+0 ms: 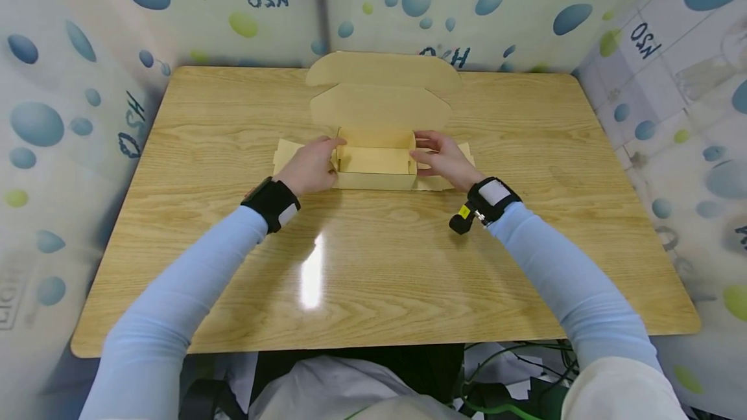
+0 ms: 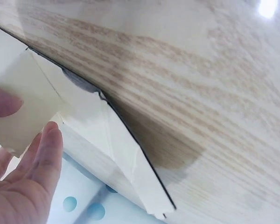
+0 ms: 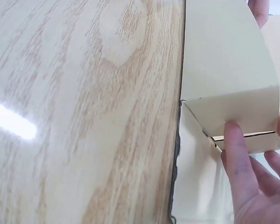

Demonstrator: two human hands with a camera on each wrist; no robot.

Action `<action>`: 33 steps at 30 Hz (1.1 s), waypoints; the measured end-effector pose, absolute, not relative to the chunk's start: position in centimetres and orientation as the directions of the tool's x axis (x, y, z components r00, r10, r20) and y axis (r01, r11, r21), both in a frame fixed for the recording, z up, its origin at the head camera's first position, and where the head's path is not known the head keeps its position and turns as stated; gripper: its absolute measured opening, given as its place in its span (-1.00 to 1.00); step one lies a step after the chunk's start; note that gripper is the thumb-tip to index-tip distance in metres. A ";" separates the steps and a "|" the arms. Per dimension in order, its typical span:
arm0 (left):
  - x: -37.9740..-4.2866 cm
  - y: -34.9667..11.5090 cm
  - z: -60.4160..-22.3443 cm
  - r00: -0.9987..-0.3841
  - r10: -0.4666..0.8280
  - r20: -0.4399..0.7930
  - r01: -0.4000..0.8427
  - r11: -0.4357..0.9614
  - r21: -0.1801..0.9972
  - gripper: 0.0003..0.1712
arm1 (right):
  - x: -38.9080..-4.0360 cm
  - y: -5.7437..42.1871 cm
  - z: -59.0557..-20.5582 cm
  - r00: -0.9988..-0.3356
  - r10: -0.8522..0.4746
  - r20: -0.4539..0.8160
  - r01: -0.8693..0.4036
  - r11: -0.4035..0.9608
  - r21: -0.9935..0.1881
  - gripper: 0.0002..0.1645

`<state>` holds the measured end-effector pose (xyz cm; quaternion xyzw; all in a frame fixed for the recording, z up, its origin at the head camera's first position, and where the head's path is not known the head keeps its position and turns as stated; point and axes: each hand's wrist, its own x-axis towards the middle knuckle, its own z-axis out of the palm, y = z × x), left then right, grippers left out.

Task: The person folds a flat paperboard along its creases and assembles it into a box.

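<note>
A partly folded cardboard box (image 1: 376,180) stands on the table with its long lid raised at the back. At its left end, my left hand (image 1: 312,164) grips the upright side wall. The left wrist view shows that wall between thumb (image 2: 5,102) and fingers (image 2: 49,149). My right hand (image 1: 443,159) holds the opposite end, thumb (image 3: 236,144) against the outer face of the side panel (image 3: 238,109) and other fingers around its edge. A slot shows along that panel. Side flaps (image 1: 286,153) spread flat on the table beyond both ends.
The wooden table (image 1: 397,264) has a bright light reflection in front of the box. Patterned curtains (image 1: 408,5) hang behind it and at both sides. Green and black cables (image 1: 496,368) lie below the table's front edge.
</note>
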<state>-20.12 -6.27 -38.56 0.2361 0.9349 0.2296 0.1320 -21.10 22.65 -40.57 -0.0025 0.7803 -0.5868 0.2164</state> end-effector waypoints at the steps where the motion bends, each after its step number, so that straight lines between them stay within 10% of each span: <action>1: -20.1 -6.3 -38.6 -0.857 0.497 -0.132 0.375 0.779 0.502 -0.20 | -21.1 22.6 -40.6 -0.906 -0.259 -0.335 0.250 0.311 -0.917 -0.27; 13: -19.5 -6.3 -39.6 -0.937 0.344 -0.060 0.250 0.781 0.573 -0.06 | -21.0 22.5 -40.3 -0.907 -0.267 -0.325 0.239 0.308 -0.921 -0.28; 26: -19.6 -5.8 -40.6 -0.930 0.263 -0.256 -0.032 0.637 0.771 -0.44 | -21.0 22.4 -40.4 -0.904 -0.264 -0.336 0.254 0.298 -0.920 -0.27; 33: -19.3 -5.6 -40.3 -0.923 0.230 -0.308 -0.151 0.521 0.840 -0.34 | -21.0 22.4 -40.4 -0.903 -0.270 -0.335 0.248 0.310 -0.918 -0.28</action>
